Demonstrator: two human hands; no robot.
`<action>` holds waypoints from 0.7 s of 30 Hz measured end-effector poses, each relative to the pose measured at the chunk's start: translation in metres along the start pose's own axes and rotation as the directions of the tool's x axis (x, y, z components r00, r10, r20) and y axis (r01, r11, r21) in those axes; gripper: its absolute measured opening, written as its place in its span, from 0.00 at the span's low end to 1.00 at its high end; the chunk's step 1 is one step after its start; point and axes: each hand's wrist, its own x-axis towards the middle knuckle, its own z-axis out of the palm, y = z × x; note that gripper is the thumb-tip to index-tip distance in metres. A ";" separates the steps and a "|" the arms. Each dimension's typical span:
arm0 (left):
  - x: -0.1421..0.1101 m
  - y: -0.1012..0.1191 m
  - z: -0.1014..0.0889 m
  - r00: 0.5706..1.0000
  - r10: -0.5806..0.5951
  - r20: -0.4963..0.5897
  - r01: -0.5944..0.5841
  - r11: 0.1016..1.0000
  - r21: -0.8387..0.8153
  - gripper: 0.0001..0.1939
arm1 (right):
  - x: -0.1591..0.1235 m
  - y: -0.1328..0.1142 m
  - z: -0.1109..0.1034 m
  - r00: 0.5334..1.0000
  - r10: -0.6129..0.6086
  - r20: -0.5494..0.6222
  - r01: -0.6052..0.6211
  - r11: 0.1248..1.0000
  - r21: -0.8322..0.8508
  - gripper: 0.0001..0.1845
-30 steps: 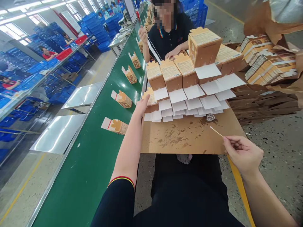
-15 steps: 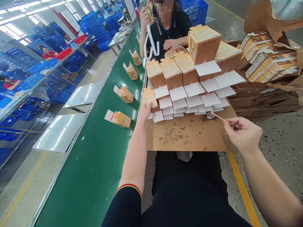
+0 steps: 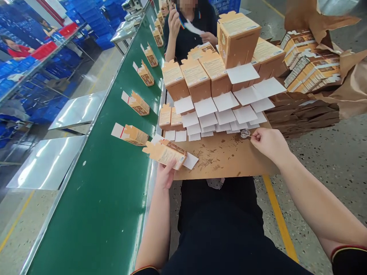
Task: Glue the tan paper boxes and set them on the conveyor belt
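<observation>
Blk top, red/yel cuffs.

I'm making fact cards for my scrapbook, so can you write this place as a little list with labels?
Left hand: holds a carton, tilted, with flaps sticking out
Right hand: pinches a thin stick by a small clear dish
Brown board: dark marks, piled cartons with white flaps
Green surface: a row of cartons
Across: a person with a white strip
</observation>
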 end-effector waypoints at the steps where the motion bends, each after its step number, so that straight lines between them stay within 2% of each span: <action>1: 0.000 -0.004 0.002 1.000 -0.003 0.012 0.003 1.000 0.001 0.40 | 0.000 0.004 0.000 1.000 -0.017 0.004 0.017 1.000 0.009 0.10; 4: 0.003 -0.012 0.007 0.999 0.001 0.034 -0.001 1.000 0.028 0.41 | -0.013 0.015 0.002 0.992 -0.058 -0.115 0.068 0.994 0.085 0.08; 7: 0.006 -0.016 0.012 0.998 0.056 0.013 -0.056 0.995 0.078 0.42 | -0.045 0.005 0.021 0.967 -0.084 -0.242 0.141 0.963 0.231 0.07; 10: 0.006 -0.018 0.015 0.997 0.082 -0.004 -0.081 0.989 0.123 0.40 | -0.085 -0.032 0.064 0.953 -0.260 -0.155 0.301 0.857 0.419 0.07; 12: 0.004 -0.019 0.015 0.997 0.078 -0.019 -0.075 0.987 0.144 0.40 | -0.107 -0.060 0.098 0.908 -0.411 -0.081 0.390 0.758 0.522 0.09; 15: 0.003 -0.019 0.016 0.997 0.075 -0.033 -0.068 0.984 0.166 0.40 | -0.124 -0.089 0.138 0.884 -0.462 -0.077 0.425 0.723 0.544 0.11; 18: 0.002 -0.019 0.017 0.996 0.083 -0.040 -0.074 0.978 0.195 0.41 | -0.125 -0.093 0.154 0.876 -0.475 -0.088 0.445 0.723 0.529 0.12; 21: 0.001 -0.019 0.018 0.994 0.093 -0.048 -0.081 0.973 0.216 0.42 | -0.120 -0.087 0.154 0.878 -0.469 -0.095 0.445 0.728 0.522 0.12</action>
